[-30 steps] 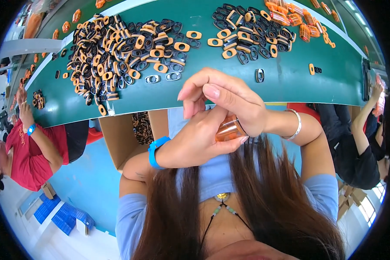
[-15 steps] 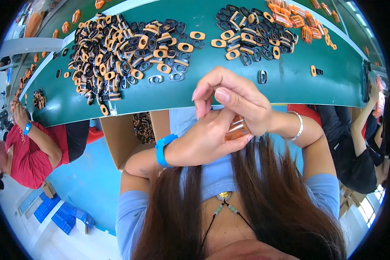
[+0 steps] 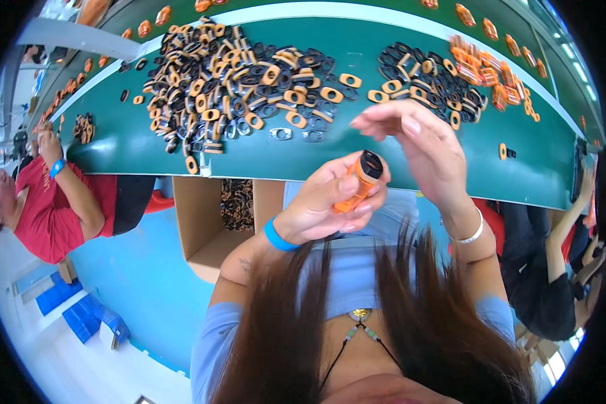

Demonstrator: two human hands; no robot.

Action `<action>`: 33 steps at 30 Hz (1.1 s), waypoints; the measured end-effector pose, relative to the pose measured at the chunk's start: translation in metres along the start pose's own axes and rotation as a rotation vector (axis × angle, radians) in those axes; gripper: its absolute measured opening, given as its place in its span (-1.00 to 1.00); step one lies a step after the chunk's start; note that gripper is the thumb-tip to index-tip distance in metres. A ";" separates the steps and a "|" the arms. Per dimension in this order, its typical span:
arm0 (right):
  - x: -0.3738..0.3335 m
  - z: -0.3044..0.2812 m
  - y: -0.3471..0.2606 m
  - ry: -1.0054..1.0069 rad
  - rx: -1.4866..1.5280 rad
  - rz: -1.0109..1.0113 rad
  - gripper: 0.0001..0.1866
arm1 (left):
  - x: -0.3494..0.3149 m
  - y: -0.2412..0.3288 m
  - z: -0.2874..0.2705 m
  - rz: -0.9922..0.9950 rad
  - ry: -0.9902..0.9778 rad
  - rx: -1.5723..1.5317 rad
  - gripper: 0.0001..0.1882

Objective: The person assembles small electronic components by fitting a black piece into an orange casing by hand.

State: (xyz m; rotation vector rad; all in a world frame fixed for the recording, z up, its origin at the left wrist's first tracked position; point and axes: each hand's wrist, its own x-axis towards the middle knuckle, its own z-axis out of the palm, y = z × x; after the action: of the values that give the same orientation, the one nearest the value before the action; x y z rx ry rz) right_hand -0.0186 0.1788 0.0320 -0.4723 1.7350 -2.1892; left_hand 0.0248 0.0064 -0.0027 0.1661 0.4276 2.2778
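My left hand (image 3: 323,202) is closed around a translucent orange plastic housing (image 3: 355,194) with a black oval ring (image 3: 372,163) at its upper end. It holds the piece tilted, in front of the bench's near edge. Just right of it and a little higher, my right hand (image 3: 432,145) is raised with its fingers extended and nothing in it. Beyond my hands, a heap of black and tan oval rings (image 3: 209,94) covers the left part of the green bench (image 3: 357,131). A smaller heap of such rings (image 3: 431,74) lies farther right, beside a pile of orange housings (image 3: 485,71).
Below the bench edge stands an open cardboard box (image 3: 198,222) with dark parts inside. Orange pieces (image 3: 489,28) line a strip behind the bench. A co-worker in red (image 3: 64,215) works at the left; another in black (image 3: 545,289) is at the right.
My hands have come apart: the right one lifted up and to the right, while the left keeps the orange housing, now showing its black ring. The view has shifted slightly.
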 end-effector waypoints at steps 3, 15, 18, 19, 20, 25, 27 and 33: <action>-0.011 0.004 -0.006 -0.005 -0.072 -0.017 -0.62 | -0.003 0.001 0.000 0.030 0.016 -0.002 -0.32; -0.008 -0.002 -0.006 0.071 0.217 -0.117 -0.70 | -0.011 0.013 0.001 0.008 -0.017 0.268 -0.36; -0.011 -0.015 -0.002 0.204 -0.259 -0.269 -0.71 | -0.013 0.015 0.007 0.218 0.029 0.469 -0.26; -0.016 -0.017 0.004 0.197 -0.475 -0.249 -0.73 | -0.014 0.017 0.005 0.228 0.072 0.510 -0.25; -0.023 -0.016 0.013 0.186 -0.688 -0.226 -0.73 | -0.017 0.018 0.005 0.240 0.121 0.551 -0.24; -0.041 -0.013 0.057 0.063 -1.046 -0.195 -0.66 | -0.024 0.029 0.005 0.329 0.146 0.707 -0.30; -0.043 -0.014 0.066 0.066 -1.082 -0.176 -0.61 | -0.024 0.033 0.004 0.401 0.124 0.831 -0.33; -0.041 -0.014 0.066 0.067 -1.066 -0.147 -0.60 | -0.032 0.039 -0.001 0.444 0.071 0.921 -0.36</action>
State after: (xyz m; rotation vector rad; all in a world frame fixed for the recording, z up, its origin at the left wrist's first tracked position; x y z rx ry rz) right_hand 0.0146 0.1943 -0.0381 -0.7577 2.8730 -1.1614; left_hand 0.0189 -0.0417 0.0110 0.6946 1.5862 2.3254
